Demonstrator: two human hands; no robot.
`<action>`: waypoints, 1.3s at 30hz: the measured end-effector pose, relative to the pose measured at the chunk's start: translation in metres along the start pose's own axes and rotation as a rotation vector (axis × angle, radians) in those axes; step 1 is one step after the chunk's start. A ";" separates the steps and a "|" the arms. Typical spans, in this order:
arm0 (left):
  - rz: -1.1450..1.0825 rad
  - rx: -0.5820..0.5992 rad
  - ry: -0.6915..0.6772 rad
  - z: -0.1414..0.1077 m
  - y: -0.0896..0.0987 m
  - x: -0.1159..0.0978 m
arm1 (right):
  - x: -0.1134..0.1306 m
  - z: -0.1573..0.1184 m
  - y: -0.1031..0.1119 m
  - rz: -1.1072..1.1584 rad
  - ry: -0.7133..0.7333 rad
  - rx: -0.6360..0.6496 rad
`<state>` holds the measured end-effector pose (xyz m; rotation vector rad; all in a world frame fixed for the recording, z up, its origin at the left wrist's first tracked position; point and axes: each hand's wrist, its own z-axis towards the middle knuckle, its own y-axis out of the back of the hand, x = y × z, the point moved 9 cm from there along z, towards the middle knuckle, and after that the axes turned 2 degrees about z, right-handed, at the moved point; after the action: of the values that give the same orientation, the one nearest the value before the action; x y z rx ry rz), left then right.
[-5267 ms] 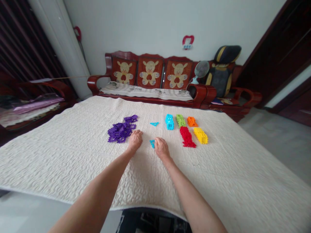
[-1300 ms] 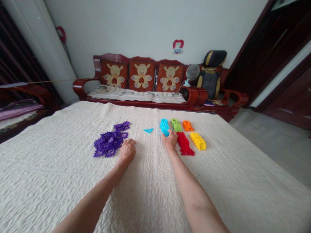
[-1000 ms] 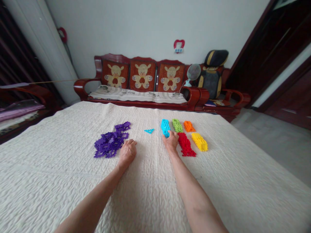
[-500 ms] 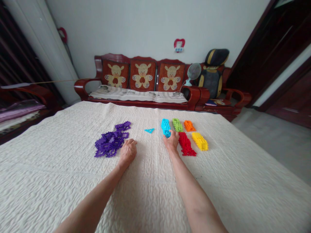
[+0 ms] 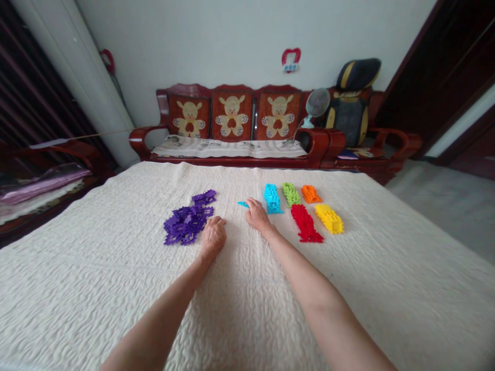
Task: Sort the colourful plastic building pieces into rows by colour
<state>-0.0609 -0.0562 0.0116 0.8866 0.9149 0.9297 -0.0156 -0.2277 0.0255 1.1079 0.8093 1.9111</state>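
A small blue triangular plastic piece [image 5: 243, 204] lies on the cloth, and the fingertips of my right hand [image 5: 257, 213] are closed on its right end, hiding part of it. My left hand [image 5: 214, 234] rests on the cloth with loosely bent fingers and nothing visible in them. Just left of that hand lies a loose heap of purple notched plastic pieces [image 5: 184, 222]. To the right of my right hand is a blue block of pieces [image 5: 272, 197], with a red group [image 5: 304, 222] nearer to me.
Behind the red group lie a green block [image 5: 291, 194] and an orange one [image 5: 311, 194]; a yellow block [image 5: 329, 218] is to its right. The pieces rest on a cream quilted cover [image 5: 247, 319]. Beyond it stands a wooden sofa [image 5: 232, 162] with a fan [image 5: 317, 103].
My right hand has left the blue block and moved left to the blue triangular piece. The left hand stays beside the purple heap. The view has shifted slightly.
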 end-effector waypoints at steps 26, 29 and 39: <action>0.067 0.101 -0.012 0.001 -0.002 -0.004 | -0.020 -0.116 0.068 -0.195 -0.298 0.470; 0.174 0.234 -0.084 0.008 -0.012 -0.005 | -0.015 -0.121 0.068 -0.173 -0.264 0.461; 0.169 0.153 -0.268 0.000 0.000 0.000 | -0.032 -0.121 0.071 -0.060 -0.352 0.238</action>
<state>-0.0610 -0.0563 0.0111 1.2027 0.6942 0.8663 -0.1346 -0.3078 0.0192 1.4960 0.8710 1.5364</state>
